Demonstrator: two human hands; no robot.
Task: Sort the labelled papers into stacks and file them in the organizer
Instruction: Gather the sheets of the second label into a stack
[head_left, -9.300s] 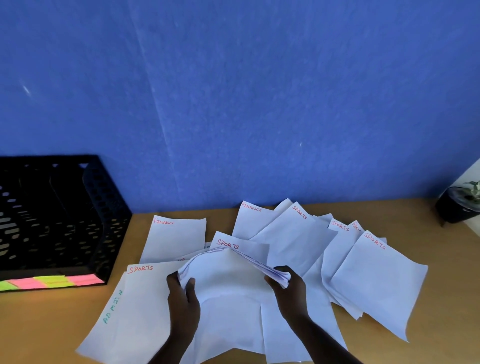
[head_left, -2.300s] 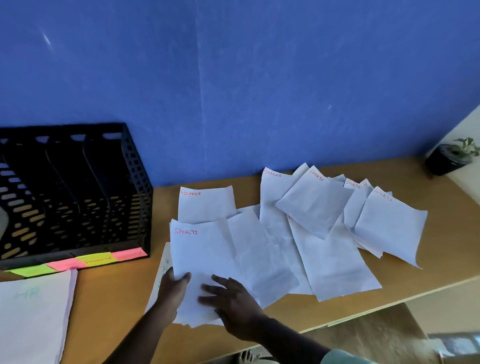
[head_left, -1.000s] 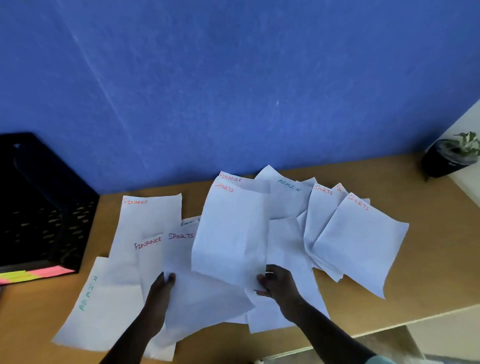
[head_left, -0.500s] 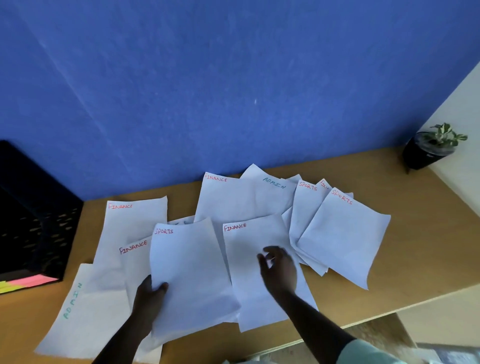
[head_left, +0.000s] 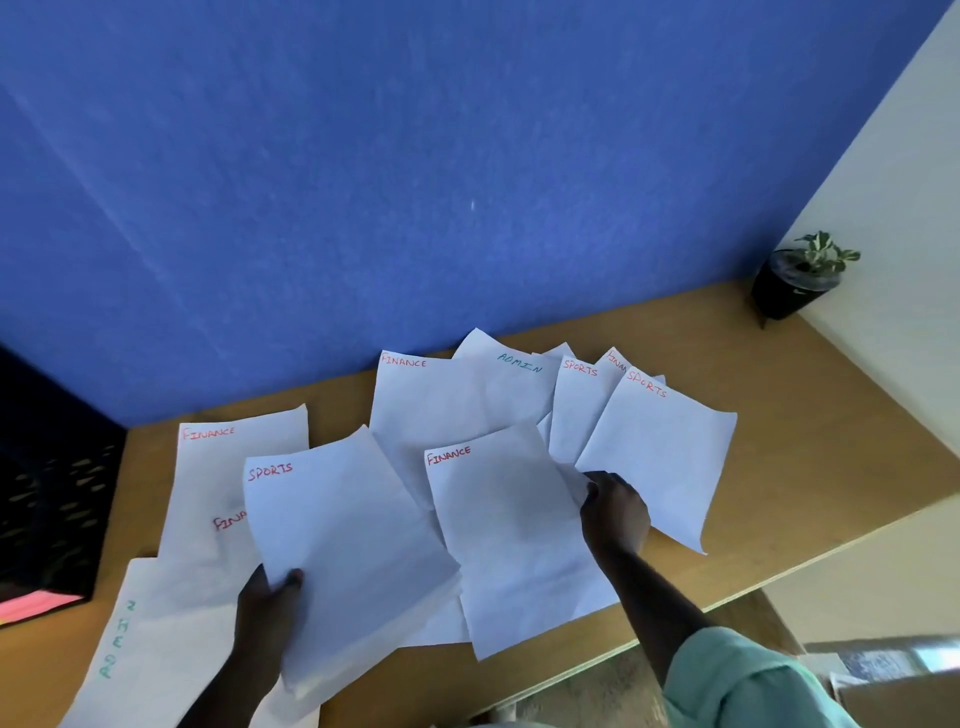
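1. Blue wall backs a wooden desk strewn with white sheets.
2. Left hand pinches the near edge of a sheet marked SPORTS, thumb on top, fingers hidden beneath.
3. Right hand curls its fingers on the edges of sheets beside a FINANCE sheet; how tightly it grips cannot be told.
4. More FINANCE, ADMIN and SPORTS sheets fan out behind.
5. Black organizer stands far left.

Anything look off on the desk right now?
Nothing damaged or spilled. The papers are unsorted: SPORTS, FINANCE and ADMIN sheets fan across each other at angles. One ADMIN sheet lies turned sideways at the near left.
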